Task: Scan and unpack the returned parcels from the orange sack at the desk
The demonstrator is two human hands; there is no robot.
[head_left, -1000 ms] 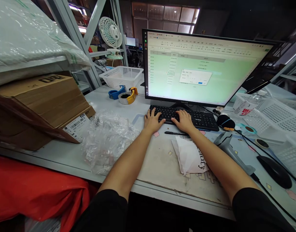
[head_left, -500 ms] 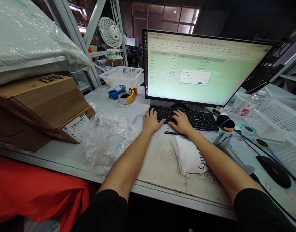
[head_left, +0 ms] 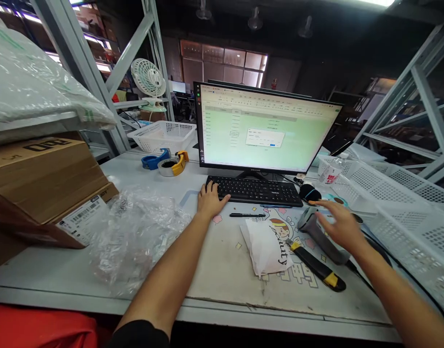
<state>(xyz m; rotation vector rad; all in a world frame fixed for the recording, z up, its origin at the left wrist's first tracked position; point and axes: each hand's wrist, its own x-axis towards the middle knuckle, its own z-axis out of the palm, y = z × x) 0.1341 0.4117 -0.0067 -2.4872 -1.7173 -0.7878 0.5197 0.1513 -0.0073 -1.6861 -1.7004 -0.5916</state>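
The person's left hand (head_left: 209, 200) is resting at the front left corner of a black full-size keyboard (head_left: 254, 189), its fingers loosely curled and gripping nothing. The right hand (head_left: 338, 224) is hovering open, fingers spread and holding nothing, over a grey handheld barcode scanner (head_left: 318, 236) lying on the white desk (head_left: 222, 309); contact between them cannot be determined. A black-and-yellow utility knife (head_left: 316, 266) is lying just below the scanner, beside a crumpled white paper sheet (head_left: 265, 246). A black marker pen (head_left: 246, 215) is lying in front of the keyboard. A clear plastic bag (head_left: 135, 241) is lying left of the left hand, and a white plastic mesh basket (head_left: 399, 212) is standing right of the right hand.
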